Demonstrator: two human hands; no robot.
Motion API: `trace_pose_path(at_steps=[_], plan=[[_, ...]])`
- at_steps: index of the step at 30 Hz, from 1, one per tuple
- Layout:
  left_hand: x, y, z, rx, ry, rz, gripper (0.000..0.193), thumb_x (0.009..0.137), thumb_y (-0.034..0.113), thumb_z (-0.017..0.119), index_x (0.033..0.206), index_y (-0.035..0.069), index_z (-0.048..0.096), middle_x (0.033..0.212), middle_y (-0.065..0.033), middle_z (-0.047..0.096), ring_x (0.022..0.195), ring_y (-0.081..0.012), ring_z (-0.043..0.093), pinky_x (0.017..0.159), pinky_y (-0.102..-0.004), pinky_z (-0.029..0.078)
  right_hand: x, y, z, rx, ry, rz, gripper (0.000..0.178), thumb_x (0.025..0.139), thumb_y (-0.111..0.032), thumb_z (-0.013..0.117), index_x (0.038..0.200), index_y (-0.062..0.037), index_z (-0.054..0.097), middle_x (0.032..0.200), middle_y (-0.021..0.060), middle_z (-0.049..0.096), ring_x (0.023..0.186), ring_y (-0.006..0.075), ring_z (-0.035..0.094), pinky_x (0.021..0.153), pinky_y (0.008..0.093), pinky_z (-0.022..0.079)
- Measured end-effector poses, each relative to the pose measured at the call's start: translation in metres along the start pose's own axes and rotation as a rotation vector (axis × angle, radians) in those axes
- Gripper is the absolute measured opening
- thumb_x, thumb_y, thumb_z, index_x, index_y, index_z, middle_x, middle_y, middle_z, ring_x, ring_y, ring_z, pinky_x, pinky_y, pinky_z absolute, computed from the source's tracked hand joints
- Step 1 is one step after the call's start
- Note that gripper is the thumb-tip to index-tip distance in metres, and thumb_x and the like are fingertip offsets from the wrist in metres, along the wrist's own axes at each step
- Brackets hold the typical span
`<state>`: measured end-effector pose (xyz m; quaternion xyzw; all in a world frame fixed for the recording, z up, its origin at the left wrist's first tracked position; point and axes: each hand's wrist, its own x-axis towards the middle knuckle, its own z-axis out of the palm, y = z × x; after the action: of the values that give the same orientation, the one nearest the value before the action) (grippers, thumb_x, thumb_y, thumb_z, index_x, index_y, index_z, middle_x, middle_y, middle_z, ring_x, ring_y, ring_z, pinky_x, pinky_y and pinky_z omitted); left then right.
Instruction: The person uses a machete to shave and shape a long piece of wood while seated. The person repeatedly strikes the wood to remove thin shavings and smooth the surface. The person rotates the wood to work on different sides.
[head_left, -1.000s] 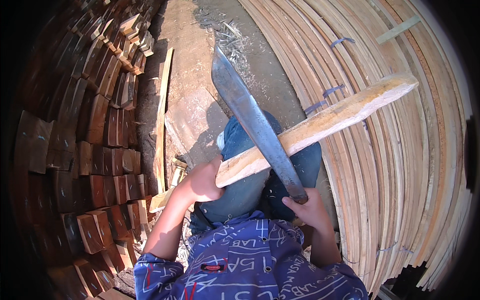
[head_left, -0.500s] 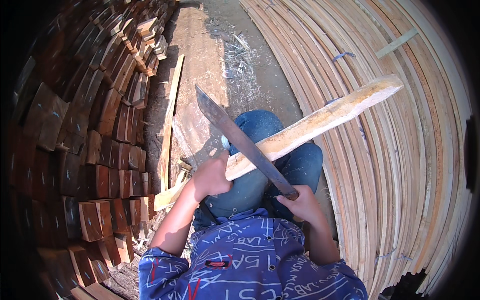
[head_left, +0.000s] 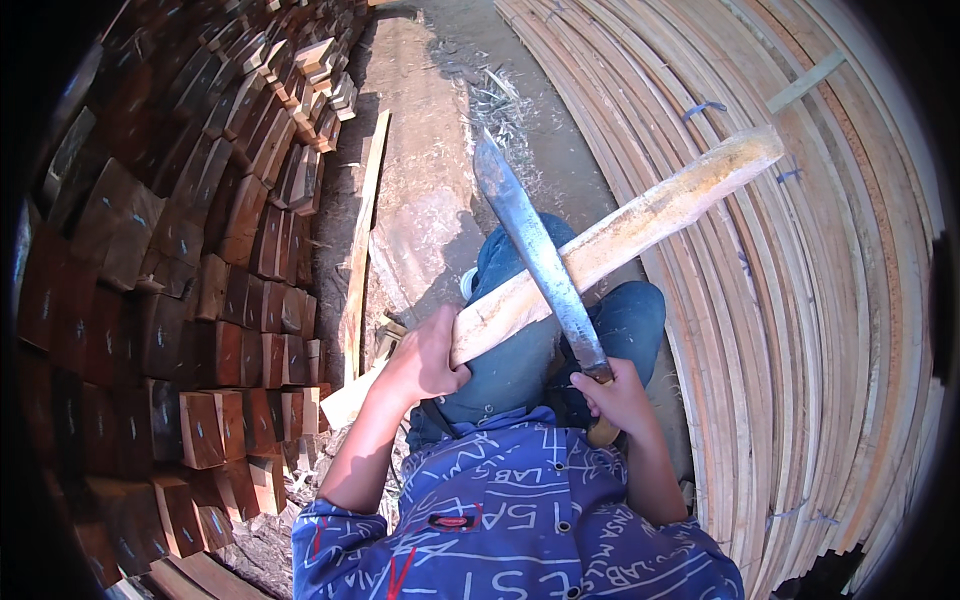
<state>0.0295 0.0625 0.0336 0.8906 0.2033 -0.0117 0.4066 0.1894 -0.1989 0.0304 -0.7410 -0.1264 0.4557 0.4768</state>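
Note:
My left hand (head_left: 425, 355) is closed round a long, rough-edged wooden plank (head_left: 650, 215), which slants up to the right across my legs. In line with it, a pale wooden end (head_left: 347, 402) shows beyond my left forearm. My right hand (head_left: 613, 390) grips the handle of a machete (head_left: 540, 250), whose butt pokes out below the fist. The broad blade crosses over the plank with its tip up and to the left. Whether the blade touches the wood I cannot tell.
Stacked wooden blocks (head_left: 240, 350) rise along the left. Long pale boards (head_left: 760, 330) lie piled on the right. A thin strip of wood (head_left: 365, 240) rests on the ground ahead, with shavings (head_left: 500, 100) farther off. My bent knees (head_left: 625, 310) are under the plank.
The machete has swung to a steeper angle, its tip moving right, and its blade now catches bright light. The plank's far end sits slightly higher and further left in view. Both grips continue.

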Motion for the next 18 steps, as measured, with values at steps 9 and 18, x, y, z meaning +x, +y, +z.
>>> trace_pose_path(at_steps=[9,18], plan=[[-0.035,-0.003,-0.002,0.319,0.079,-0.152,0.073,0.058,0.016,0.084,0.121,0.002,0.051,0.106,-0.0207,0.060,0.105,-0.0419,0.058,0.092,-0.0465,0.044,-0.004,0.009,-0.004,0.135,0.005,0.004,0.025,0.093,-0.023,0.069,0.089,0.0010,0.062,0.060,-0.0003,0.055,0.048,0.0062,0.051,0.043,0.0236,0.041],[-0.036,-0.019,-0.003,-0.159,0.063,-0.302,0.087,0.061,0.018,0.092,0.131,0.000,0.043,0.093,-0.0197,0.072,0.079,-0.0281,0.072,0.074,-0.0375,0.055,0.001,0.001,-0.025,0.257,0.104,-0.061,0.036,0.101,-0.032,0.055,0.084,-0.0013,0.059,0.061,0.0025,0.054,0.050,0.0075,0.051,0.046,0.0238,0.042]])
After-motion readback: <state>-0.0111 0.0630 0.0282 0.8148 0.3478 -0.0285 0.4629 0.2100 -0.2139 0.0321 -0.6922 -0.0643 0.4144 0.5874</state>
